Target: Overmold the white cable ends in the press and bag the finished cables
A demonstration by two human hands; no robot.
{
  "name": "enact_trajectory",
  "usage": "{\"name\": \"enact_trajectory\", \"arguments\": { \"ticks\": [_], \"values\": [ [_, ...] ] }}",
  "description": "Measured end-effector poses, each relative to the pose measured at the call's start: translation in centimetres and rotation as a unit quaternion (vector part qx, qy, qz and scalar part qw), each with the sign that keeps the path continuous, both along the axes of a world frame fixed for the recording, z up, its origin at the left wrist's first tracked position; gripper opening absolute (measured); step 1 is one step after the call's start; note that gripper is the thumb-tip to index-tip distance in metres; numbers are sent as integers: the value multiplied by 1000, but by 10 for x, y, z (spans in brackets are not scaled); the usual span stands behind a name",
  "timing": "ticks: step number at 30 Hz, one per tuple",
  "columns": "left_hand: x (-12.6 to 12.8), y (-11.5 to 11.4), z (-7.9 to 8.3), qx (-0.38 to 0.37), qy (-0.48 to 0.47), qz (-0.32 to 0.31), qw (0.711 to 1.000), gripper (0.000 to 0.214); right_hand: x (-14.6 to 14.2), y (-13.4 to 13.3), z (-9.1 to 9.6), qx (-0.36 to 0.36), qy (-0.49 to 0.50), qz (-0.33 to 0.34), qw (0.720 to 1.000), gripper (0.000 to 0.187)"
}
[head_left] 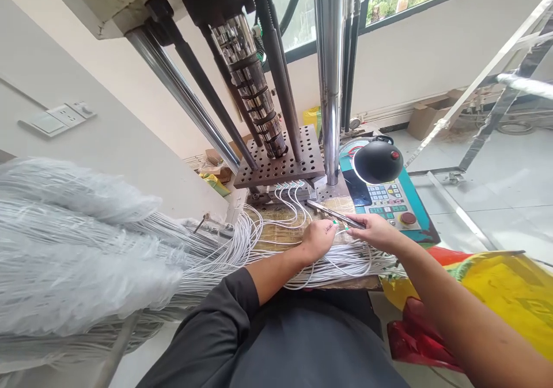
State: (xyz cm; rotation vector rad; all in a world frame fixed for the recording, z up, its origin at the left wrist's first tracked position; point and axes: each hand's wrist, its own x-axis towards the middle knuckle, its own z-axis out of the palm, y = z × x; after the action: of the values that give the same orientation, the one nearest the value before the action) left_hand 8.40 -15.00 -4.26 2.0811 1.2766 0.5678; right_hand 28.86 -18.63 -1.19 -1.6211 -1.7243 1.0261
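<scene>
Slanting across the bench (283, 235), the metal strip (332, 214) points up-left toward the machine's perforated plate (280, 160), its near end gripped in the fingers of the right hand (374, 231). The left hand (317, 239) pinches white cables (345, 259) just beside it. More cables crowd the left, and a control panel (389, 200) borders the right.

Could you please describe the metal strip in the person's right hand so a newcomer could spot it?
Find the chrome-columned press; below its perforated plate lies a bench strewn with white cables. There the right hand grips a thin strip slanting up-left. It alone is straight, rigid and dark among looping cables.
</scene>
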Motion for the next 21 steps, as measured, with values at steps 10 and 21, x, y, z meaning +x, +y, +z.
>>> {"name": "enact_trajectory", "arguments": {
  "ticks": [10,21],
  "values": [
    [-2,-2,5,23,-2,-59,998,41,-4,-20,-4,30,-62,-29,997,55],
    [-17,32,8,-31,5,-136,990,36,-7,-35,-4,7,-75,-67,995,63]
  ]
}}
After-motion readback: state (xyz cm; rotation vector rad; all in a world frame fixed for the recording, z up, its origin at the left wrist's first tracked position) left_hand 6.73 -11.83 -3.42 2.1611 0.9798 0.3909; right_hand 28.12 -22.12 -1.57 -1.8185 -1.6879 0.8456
